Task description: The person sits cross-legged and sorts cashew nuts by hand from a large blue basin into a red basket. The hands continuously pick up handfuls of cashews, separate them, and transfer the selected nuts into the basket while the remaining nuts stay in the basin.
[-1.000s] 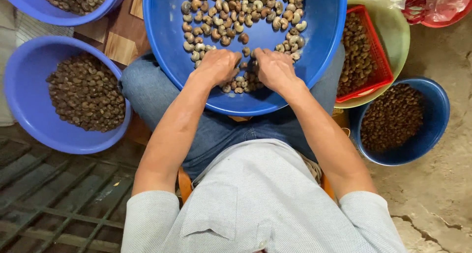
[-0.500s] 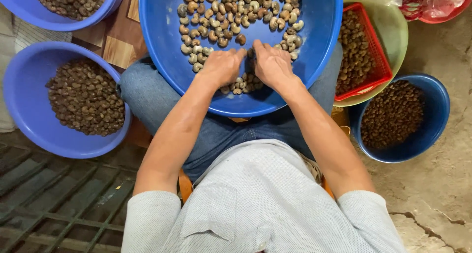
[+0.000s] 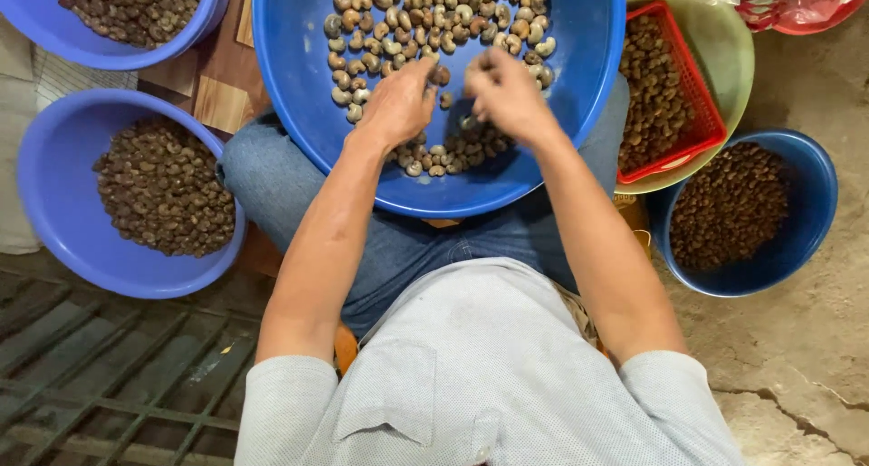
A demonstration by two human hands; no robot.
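Observation:
A large blue basin (image 3: 299, 95) rests on my lap, holding several pale and brown kidney-shaped nuts (image 3: 425, 14). My left hand (image 3: 398, 104) lies palm down on the nuts near the basin's middle, fingers curled, and what is under them is hidden. My right hand (image 3: 507, 95) is beside it, a little apart, with its fingertips bunched on a nut at the top of a small darker pile (image 3: 462, 149) by the near wall.
A violet basin of dark nuts (image 3: 54, 222) stands at the left, another (image 3: 27, 23) at the top left. At the right are a red basket (image 3: 701, 127) in a green bowl (image 3: 733, 59) and a blue bucket (image 3: 806, 222), all holding dark nuts. A metal grate (image 3: 100, 385) covers the floor at the lower left.
Both hands have shifted slightly farther into the basin, away from the small pile by the near wall. The right hand's fingers have drawn together.

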